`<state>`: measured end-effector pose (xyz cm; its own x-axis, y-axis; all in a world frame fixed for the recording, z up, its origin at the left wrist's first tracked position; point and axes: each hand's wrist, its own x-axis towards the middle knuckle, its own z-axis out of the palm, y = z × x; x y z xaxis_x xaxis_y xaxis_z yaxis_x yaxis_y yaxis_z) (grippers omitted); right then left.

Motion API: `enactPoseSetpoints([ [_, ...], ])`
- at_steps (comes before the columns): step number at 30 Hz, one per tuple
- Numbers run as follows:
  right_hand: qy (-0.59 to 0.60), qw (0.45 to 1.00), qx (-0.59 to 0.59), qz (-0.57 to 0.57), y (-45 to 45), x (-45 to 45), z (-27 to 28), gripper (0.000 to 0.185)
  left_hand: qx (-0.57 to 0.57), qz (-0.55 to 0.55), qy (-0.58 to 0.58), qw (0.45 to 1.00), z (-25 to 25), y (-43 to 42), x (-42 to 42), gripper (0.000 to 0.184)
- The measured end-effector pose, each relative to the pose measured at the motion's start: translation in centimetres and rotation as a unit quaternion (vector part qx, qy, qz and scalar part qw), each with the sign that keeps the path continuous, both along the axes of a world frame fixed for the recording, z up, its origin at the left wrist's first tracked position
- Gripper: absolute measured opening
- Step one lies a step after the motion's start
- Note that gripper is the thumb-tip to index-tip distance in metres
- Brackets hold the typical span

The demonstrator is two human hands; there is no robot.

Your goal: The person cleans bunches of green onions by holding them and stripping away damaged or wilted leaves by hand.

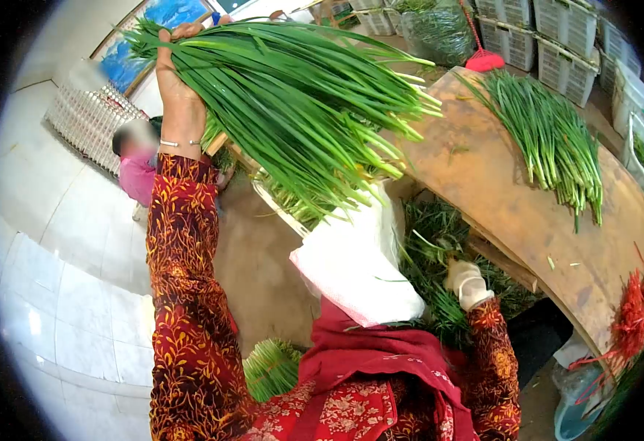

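Note:
My left hand point(177, 70) is raised at the upper left, closed around the leaf ends of a large bunch of garlic chives point(292, 95). The bunch fans out to the right, its pale cut ends over the table edge and a white sheet point(358, 264) on my lap. My right hand point(467, 283), in a pale glove, is low beside a heap of loose green leaves point(439, 228). Its fingers look curled, but what they hold, if anything, is hidden. One thin pale stalk lies near it.
On the brown wooden table point(557, 257) lies another chive bunch point(546, 140), with red ties point(634, 316) at its edge. Below stand a bundle point(272, 367) and a blue basin point(575, 415). White crates point(564, 66) are stacked behind; a person in pink point(137, 176) sits left.

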<state>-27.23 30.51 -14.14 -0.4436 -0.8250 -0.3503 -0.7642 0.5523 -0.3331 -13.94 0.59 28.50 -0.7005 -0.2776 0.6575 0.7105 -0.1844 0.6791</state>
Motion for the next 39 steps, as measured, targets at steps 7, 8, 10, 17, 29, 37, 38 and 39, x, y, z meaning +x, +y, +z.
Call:
enactPoseSetpoints([
  [7, -0.33, 0.841, -0.411, -0.124, 0.3, -1.1, 13.0, 0.049, 0.023, -0.099, -0.042, 0.994, 3.0, 3.8, -2.2, 0.023],
  [8, -0.488, 0.74, -0.454, -0.086, -0.4, -0.9, 14.4, 0.049, 0.022, -0.098, -0.039, 0.994, 3.1, 4.4, -2.3, 0.023],
  [10, -0.51, 0.716, -0.477, -0.005, -2.7, -1.5, 14.6, 0.06, 0.007, 0.144, -0.018, 0.989, 3.1, 5.5, -2.5, 0.02],
  [17, -0.676, 0.445, -0.585, 0.046, -5.2, 0.8, 16.7, 0.059, -0.023, -0.088, 0.002, 0.996, 2.0, 5.0, -2.5, 0.018],
  [29, -0.607, 0.535, -0.583, -0.066, -5.3, 3.0, 18.6, 0.031, 0.02, -0.037, 0.01, 0.999, 0.1, 4.6, -3.9, 0.026],
  [37, -0.612, 0.462, -0.614, -0.188, -4.7, 2.9, 19.7, 0.02, 0.045, 0.051, -0.019, 0.997, -1.4, 4.6, -3.5, 0.026],
  [38, -0.611, 0.45, -0.621, -0.193, -4.9, 2.7, 19.9, 0.02, 0.046, 0.043, -0.011, 0.998, -1.6, 4.8, -3.5, 0.027],
  [39, -0.579, 0.49, -0.621, -0.195, -5.0, 2.2, 20.0, 0.021, 0.052, 0.097, -0.006, 0.994, -1.9, 5.2, -3.6, 0.026],
])
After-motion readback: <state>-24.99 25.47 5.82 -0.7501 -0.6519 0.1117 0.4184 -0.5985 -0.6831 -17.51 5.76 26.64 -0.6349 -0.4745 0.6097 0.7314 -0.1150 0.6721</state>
